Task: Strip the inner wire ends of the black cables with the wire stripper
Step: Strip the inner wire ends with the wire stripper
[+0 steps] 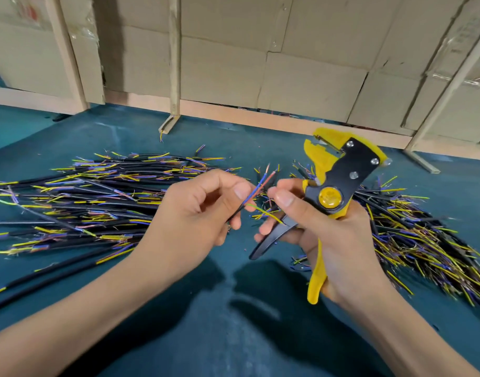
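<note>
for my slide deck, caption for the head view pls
Left hand pinches a black cable while right hand holds the yellow wire stripper.

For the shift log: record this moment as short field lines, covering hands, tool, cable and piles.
left hand: pinches one black cable, inner wires fanned upward
right hand: grips wire stripper, fingertips at the wires
stripper head: raised, not on any wire
left pile: cables on green mat
right pile: cables beside right hand
</note>
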Motion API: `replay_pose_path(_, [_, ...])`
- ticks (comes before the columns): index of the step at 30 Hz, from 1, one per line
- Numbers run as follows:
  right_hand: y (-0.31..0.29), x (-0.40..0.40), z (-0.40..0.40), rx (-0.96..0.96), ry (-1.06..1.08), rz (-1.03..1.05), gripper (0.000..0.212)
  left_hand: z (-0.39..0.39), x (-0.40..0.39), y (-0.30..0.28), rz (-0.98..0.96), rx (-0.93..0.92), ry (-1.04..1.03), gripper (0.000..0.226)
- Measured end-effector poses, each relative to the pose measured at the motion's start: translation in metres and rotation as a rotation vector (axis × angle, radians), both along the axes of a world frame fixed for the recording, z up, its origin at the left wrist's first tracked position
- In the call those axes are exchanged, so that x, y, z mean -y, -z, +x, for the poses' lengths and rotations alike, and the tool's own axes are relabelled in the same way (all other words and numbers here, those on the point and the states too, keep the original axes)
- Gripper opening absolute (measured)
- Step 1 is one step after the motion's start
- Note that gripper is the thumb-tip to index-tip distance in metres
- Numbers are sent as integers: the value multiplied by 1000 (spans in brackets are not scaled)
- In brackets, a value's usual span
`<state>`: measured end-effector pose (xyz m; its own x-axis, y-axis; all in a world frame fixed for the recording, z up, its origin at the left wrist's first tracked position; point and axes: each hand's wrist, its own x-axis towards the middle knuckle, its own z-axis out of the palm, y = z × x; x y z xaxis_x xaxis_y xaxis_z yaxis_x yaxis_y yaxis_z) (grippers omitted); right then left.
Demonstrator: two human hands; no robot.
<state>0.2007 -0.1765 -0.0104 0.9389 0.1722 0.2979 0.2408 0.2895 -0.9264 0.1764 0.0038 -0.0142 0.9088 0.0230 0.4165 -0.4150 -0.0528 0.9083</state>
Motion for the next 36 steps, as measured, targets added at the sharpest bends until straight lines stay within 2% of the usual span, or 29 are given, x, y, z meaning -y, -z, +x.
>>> replay_pose_path(4, [2,-2,-3,86,-31,24,21,-2,1,3,209,96,-38,23])
replay_pose_path(9, [1,-2,-3,64,18,34,17,-4,1,2,273,132,-23,20])
replay_pose_path(16, [2,-5,-4,80,37,10,17,-1,3,0,8,-10,-35,25])
replay_pose_path(19, [4,-5,-6,103,64,-24,16,-1,1,-2,10,7,-35,11])
replay_pose_path(23, [4,-6,-8,139,96,-67,14,-1,-5,-1,261,174,-199,4])
replay_pose_path(25, [4,-8,-10,147,67,-73,15,-2,-9,-2,413,284,-312,10])
replay_pose_path(28, [5,-10,-13,129,-7,-95,11,-1,-17,-1,566,430,-368,16])
replay_pose_path(33, [10,-12,-15,57,-124,-132,17,3,-22,-4,630,515,-427,9])
replay_pose_path(36, [10,-12,-14,-76,-249,-82,21,3,-23,-4,635,545,-451,9])
